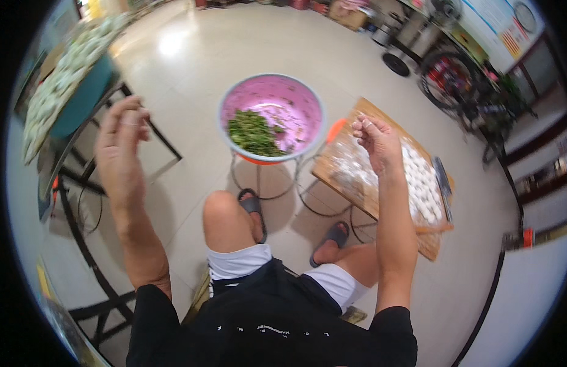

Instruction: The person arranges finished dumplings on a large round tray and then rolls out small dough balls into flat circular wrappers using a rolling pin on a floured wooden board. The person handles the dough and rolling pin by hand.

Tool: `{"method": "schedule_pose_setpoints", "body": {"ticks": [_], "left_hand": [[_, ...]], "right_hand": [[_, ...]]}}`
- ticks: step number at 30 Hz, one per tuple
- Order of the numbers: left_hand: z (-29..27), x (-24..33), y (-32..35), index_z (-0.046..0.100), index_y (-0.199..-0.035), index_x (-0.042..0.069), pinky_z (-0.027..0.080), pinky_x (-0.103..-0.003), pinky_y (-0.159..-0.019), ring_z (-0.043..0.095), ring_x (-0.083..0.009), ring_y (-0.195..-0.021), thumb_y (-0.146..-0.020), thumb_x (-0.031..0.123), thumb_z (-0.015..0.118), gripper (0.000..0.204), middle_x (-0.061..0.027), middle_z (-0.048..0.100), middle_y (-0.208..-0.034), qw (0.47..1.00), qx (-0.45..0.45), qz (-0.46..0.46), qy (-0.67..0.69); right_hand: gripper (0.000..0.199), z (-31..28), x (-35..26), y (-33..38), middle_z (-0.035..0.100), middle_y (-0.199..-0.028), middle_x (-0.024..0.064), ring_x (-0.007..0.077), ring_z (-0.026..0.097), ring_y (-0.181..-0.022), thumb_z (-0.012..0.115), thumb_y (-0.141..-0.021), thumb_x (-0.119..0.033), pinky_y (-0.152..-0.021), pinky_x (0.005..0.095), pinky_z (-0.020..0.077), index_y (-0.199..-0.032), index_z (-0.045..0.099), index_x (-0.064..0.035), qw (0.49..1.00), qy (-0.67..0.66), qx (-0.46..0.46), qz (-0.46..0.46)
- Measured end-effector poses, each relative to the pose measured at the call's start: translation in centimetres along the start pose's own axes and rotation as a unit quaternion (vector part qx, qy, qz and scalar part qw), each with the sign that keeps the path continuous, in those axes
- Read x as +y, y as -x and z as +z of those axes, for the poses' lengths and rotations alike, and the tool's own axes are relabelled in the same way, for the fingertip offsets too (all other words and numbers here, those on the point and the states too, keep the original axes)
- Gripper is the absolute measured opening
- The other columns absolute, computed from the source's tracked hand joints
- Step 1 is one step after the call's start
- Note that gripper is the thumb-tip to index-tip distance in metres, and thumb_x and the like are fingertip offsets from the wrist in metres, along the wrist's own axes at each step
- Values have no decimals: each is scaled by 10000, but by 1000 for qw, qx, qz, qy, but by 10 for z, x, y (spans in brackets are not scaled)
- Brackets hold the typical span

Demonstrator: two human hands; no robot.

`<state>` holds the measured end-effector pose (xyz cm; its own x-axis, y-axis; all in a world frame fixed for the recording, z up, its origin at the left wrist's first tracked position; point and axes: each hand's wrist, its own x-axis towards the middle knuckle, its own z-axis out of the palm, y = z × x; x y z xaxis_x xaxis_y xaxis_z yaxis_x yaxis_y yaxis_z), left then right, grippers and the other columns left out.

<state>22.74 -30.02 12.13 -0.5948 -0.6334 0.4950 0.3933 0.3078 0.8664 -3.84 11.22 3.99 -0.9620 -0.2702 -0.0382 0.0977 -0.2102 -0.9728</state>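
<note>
My left hand (122, 137) is raised at the left, slightly blurred, its fingers loosely bent and nothing visible in them. Close beside it is a tray of pale green-white dumplings (75, 70). My right hand (377, 139) hovers over a floured wooden board (350, 162), fingertips drawn together and whitened, with no object showing between them. Many small white dough pieces (421, 183) lie on the board's right part. Between my hands, a pink basin (273, 92) holds chopped green filling (254, 133), heaped toward its left side.
The basin and the board rest on wire-legged stools (262, 197). A long knife-like tool (443, 180) lies along the board's right edge. Under the dumpling tray sits a teal tub (81, 101) on a dark metal frame (81, 177). A bicycle (451, 79) stands at the far right.
</note>
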Motion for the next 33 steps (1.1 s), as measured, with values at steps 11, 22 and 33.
{"method": "schedule_pose_setpoints", "body": {"ticks": [11,22,33], "left_hand": [[339,-52,94,676,-1354,-26,577,-351,-895,708,-186,-989,-1047,140,674,349,-126,735,-1146,844,-527,-71,-64],[540,-161,193,539,-1535,19,462,-467,-1202,514,-455,-1452,-1059,172,606,504,-269,504,-1599,790,-555,230,-120],[478,-148,169,695,-1260,27,568,-466,-981,668,-406,-1190,-947,75,658,319,-175,653,-1322,777,-568,174,-210]], "right_hand": [[274,-193,19,56,775,-984,166,299,726,-925,790,-951,-191,-855,416,563,-1080,714,39,839,432,324,-64],[783,-206,50,75,339,-1723,301,465,296,-1612,736,-1008,-393,-1324,575,210,-1630,451,-12,670,690,261,88],[663,-186,64,88,453,-1670,220,441,359,-1581,779,-964,-311,-1290,586,285,-1520,576,-13,774,627,24,-78]]}}
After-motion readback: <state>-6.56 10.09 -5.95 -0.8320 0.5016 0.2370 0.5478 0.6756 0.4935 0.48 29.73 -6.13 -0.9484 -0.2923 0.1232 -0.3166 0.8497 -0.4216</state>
